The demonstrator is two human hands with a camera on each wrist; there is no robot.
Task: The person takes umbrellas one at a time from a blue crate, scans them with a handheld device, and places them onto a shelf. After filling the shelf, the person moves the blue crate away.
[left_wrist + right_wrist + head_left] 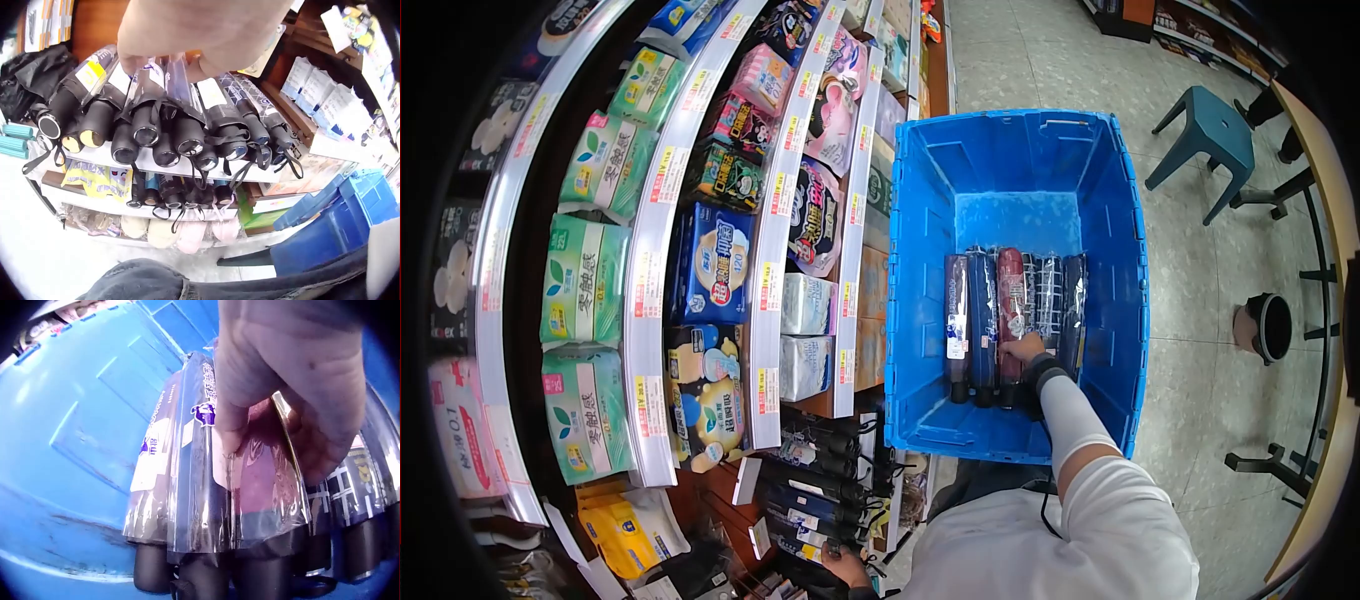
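Observation:
Several folding umbrellas in clear plastic sleeves lie side by side in a blue crate (1017, 135). My right hand (1025, 350) grips a maroon umbrella (1010, 280) among them; in the right wrist view its thumb and fingers (319, 456) come down either side of the sleeve. Left of it are a navy umbrella (982, 310) and a greyish one (956, 290); checked umbrellas (1050, 290) lie to its right. On a low shelf, my left hand (200, 31) grips a sleeved umbrella (180, 87) within a stacked row, black handles facing outward. The palm hides its upper end.
Shelves of packaged goods (585, 280) rise along the left. Beneath the umbrella shelf hangs another row with more handles (172, 190). A green stool (1205, 125), a black bin (1268, 328) and a table edge (1335, 190) stand to the right of the crate.

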